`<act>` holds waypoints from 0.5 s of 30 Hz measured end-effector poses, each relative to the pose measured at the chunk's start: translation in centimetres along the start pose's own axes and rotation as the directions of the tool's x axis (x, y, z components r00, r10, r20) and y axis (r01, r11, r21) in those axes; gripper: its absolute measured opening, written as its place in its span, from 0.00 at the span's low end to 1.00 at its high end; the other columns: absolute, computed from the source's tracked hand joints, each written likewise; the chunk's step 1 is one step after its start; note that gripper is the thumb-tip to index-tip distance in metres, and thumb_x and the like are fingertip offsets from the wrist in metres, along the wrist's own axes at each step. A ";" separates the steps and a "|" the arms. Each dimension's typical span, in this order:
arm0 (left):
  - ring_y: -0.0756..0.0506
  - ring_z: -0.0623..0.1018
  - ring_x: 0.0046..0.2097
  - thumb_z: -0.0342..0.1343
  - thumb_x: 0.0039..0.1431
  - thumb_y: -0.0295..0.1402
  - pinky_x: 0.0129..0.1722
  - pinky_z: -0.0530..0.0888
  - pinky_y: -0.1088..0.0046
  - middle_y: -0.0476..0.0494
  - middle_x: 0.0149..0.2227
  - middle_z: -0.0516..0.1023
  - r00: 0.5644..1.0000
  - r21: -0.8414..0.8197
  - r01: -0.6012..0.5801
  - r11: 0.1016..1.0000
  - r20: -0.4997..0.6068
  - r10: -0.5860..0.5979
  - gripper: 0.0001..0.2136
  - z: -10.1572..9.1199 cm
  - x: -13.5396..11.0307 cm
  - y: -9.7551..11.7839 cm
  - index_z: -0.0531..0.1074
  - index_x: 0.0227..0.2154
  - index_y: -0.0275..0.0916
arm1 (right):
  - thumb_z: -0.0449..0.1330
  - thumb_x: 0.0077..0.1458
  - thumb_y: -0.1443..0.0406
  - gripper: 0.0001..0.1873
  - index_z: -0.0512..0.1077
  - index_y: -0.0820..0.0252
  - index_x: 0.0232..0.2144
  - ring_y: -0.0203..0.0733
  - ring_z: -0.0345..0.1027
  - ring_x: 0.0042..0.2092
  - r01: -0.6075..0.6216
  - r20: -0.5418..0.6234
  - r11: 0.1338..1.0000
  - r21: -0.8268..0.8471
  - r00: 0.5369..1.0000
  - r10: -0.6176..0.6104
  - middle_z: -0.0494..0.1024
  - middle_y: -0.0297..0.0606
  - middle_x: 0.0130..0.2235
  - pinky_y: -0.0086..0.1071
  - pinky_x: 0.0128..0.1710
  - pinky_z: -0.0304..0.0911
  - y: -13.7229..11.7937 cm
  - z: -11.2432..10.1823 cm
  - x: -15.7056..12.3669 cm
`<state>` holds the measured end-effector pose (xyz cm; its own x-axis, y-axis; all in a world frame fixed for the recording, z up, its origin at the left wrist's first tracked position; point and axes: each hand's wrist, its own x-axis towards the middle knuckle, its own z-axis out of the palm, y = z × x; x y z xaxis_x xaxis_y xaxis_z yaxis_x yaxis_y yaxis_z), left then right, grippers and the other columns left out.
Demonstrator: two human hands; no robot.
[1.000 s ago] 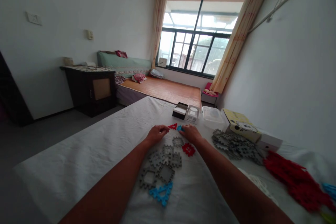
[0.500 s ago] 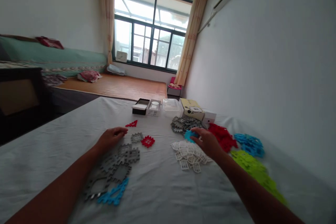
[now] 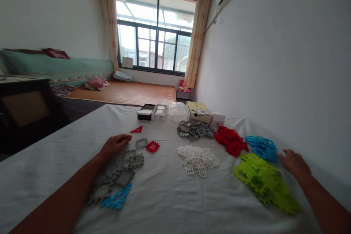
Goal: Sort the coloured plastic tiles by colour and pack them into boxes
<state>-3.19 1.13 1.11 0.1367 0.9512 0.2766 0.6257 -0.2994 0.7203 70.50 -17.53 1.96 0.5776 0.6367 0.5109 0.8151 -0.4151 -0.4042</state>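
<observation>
1. Right hand (image 3: 294, 162) sits low over the white-covered surface (image 3: 170, 201), fingers loosely apart and holding nothing, just beside the blue pile (image 3: 260, 146) of plastic pieces at the far right.
2. The lime green pile (image 3: 264, 182) lies right in front of that hand.
3. Left hand (image 3: 113, 145) rests at the far edge of the grey joined pieces (image 3: 122, 172). Its fingers are curled in, and I can't tell if they pinch anything.
4. A red square piece (image 3: 152, 146) lies near those fingertips.
5. The white pile (image 3: 197, 157) sits between both hands.

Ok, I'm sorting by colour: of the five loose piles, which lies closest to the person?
The lime-green pile, beside the right hand; the grey pile, red pile, blue pile and white pile all lie farther away.
</observation>
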 end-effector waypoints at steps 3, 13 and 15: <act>0.39 0.79 0.39 0.55 0.44 0.47 0.45 0.73 0.64 0.43 0.34 0.83 1.000 -0.123 -0.012 0.992 -0.015 0.011 0.19 0.4 -0.4 0.6 0.79 0.33 0.38 | 0.50 0.49 0.51 0.27 0.67 0.50 0.51 0.66 0.68 0.48 0.117 0.037 0.993 -0.017 0.993 -0.116 0.70 0.67 0.45 0.60 0.42 0.59 -3.9 1.6 1.4; 0.43 0.79 0.39 0.55 0.49 0.44 0.41 0.73 0.69 0.42 0.35 0.81 0.997 -0.376 0.049 0.925 -0.032 -0.065 0.18 1.0 -0.4 -1.6 0.77 0.37 0.35 | 0.54 0.55 0.50 0.28 0.57 0.33 0.58 0.46 0.56 0.61 0.709 0.196 0.167 0.686 0.041 -0.980 0.63 0.25 0.60 0.48 0.61 0.52 -41.2 2.4 -24.4; 0.43 0.78 0.41 0.54 0.52 0.47 0.42 0.73 0.68 0.40 0.37 0.81 0.996 -0.430 0.055 0.901 -0.035 -0.078 0.21 0.9 -0.5 -1.8 0.77 0.39 0.34 | 0.57 0.53 0.50 0.32 0.52 0.26 0.58 0.45 0.55 0.62 0.650 0.120 0.015 0.760 -0.117 -0.986 0.58 0.16 0.62 0.45 0.63 0.48 -44.9 2.4 -28.5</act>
<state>-3.71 1.29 -0.85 0.0601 0.9685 0.2418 0.2414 -0.2492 0.9379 17.35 -15.46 3.76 -0.8767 0.4127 0.2471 0.3535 0.9012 -0.2509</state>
